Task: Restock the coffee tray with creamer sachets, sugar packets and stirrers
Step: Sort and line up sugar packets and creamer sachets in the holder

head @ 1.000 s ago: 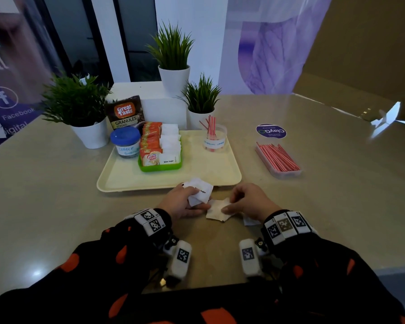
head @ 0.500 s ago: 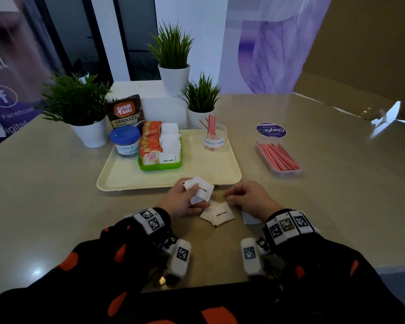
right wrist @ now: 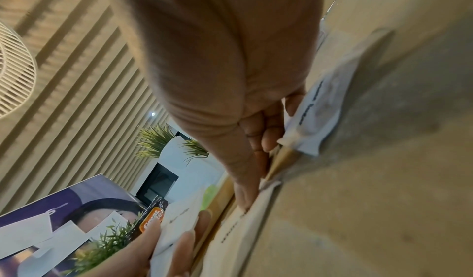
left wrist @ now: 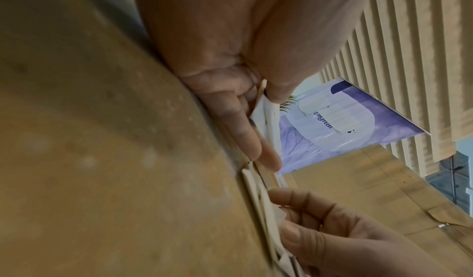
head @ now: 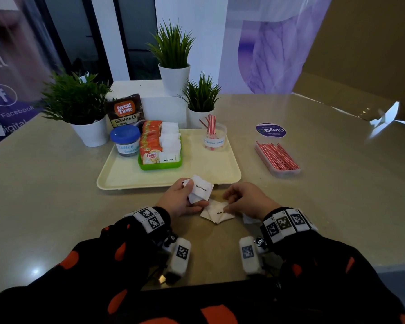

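Obstacles ahead of the fingers (head: 229, 195): tray (head: 222, 176) rim just beyond, green bin (head: 160, 165) and jar (head: 125, 141) beyond-left, stirrer cup (head: 213, 136) beyond. Stirrer box (head: 277, 160) stands right-beyond. Bare worktop (head: 45, 195) left; open tray floor between bin and rim.

Tray (head: 126, 174) sits mid-frame, sachet bin (head: 160, 164) and stirrer cup (head: 214, 136) on it. Stirrer box (head: 277, 160) lies right; loose packets (head: 216, 213) lie below.

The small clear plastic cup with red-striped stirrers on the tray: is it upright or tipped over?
Upright. The small clear plastic cup stands on the cream tray, and its stirrers stick up out of it.
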The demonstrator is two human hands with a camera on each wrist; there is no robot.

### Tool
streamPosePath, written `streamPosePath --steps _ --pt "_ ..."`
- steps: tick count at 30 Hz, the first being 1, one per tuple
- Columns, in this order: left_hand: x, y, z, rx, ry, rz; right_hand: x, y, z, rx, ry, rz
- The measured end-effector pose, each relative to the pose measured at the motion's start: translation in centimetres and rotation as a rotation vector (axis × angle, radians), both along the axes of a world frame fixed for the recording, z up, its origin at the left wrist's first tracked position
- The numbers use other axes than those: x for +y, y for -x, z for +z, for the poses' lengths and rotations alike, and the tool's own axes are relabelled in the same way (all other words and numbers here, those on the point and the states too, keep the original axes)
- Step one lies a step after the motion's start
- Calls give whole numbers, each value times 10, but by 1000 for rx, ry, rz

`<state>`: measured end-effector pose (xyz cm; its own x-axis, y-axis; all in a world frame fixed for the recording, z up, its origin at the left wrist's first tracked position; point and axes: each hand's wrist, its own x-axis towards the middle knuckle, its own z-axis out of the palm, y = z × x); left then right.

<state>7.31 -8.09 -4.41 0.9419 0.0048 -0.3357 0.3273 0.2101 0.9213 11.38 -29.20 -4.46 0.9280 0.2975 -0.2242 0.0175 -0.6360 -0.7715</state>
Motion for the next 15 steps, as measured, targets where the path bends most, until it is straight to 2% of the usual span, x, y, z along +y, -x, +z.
streamPosePath --steps 8,15 --pt "3 2 -3 -16 -16 -7 3 2 -2 -39 0 -72" --pt "2 0 -7 -24 -26 -3 6 8 6 38 111 47"
